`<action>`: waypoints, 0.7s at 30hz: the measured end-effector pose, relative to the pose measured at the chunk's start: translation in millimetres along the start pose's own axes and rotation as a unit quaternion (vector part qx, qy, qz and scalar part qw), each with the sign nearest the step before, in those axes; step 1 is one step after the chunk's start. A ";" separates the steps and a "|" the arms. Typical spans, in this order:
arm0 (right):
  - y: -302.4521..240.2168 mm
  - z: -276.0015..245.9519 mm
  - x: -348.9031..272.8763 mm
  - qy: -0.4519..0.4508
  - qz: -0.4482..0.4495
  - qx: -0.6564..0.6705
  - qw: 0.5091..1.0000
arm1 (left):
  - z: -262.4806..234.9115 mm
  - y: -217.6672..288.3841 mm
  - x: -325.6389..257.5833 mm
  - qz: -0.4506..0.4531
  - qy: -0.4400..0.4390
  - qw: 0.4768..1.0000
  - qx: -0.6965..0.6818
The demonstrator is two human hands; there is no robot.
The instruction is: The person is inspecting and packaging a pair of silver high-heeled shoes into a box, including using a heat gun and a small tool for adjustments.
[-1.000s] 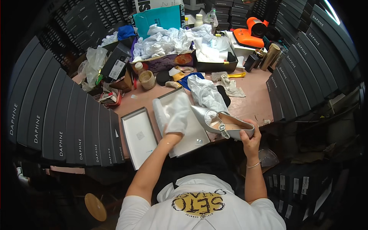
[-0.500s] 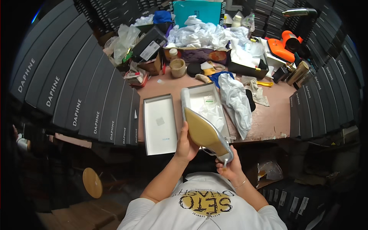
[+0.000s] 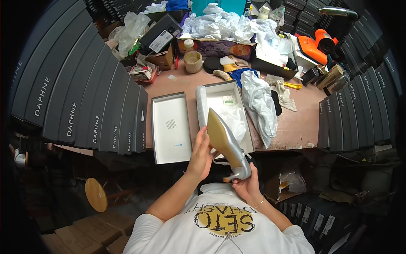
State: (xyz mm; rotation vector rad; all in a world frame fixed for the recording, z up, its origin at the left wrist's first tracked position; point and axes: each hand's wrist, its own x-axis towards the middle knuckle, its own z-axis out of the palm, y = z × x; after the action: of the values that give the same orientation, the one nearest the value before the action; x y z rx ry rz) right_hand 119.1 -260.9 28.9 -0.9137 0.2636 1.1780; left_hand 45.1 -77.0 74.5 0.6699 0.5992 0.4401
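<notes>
A silver high-heeled shoe (image 3: 239, 153) with a tan sole is tilted in front of me, toe pointing away and heel near my chest. My left hand (image 3: 198, 155) is closed along the shoe's left side near the front, with the inner fingers partly hidden. At the heel end, my right hand (image 3: 249, 184) grips the back of the shoe, its fingertips partly behind it. A thin strap with a shiny buckle end shows beside the shoe. Beyond it lies an open shoe box (image 3: 242, 99) with white tissue paper (image 3: 234, 120) and a pale wrapped roll (image 3: 201, 99) along its left side.
An upturned box lid (image 3: 173, 154) lies left of the box, and a white paper bundle (image 3: 260, 108) lies right of it. Dark shoe boxes (image 3: 80, 97) line both sides. Farther back are a jar (image 3: 193, 63), crumpled paper (image 3: 218, 25) and an orange tool (image 3: 312, 50).
The shoe has turned in my hands: its heel tip, lately pointing down, now points left. My right hand has shifted slightly left and down, and the view has shifted a little.
</notes>
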 end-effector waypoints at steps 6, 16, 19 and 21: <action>-26.1 16.9 -26.6 -0.122 -0.246 -0.501 0.821 | -37.6 -1.0 -1.9 -0.099 -0.127 0.986 0.048; -33.9 83.2 -8.6 -0.271 -0.307 -0.519 0.750 | -62.2 -1.3 -38.9 -0.093 -0.190 0.930 0.302; -29.2 91.3 -1.8 -0.346 -0.252 -0.449 0.785 | -72.5 6.7 -35.4 -0.066 -0.190 0.928 0.313; -32.9 91.1 5.3 -0.236 -0.359 -0.488 0.760 | -66.2 15.7 -32.4 -0.049 -0.185 0.936 0.295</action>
State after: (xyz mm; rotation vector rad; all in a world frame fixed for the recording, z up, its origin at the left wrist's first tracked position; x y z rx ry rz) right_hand 125.5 -193.6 98.4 -1.3756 -1.1510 0.7076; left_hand -24.3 -54.6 55.5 1.2591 0.3974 0.0218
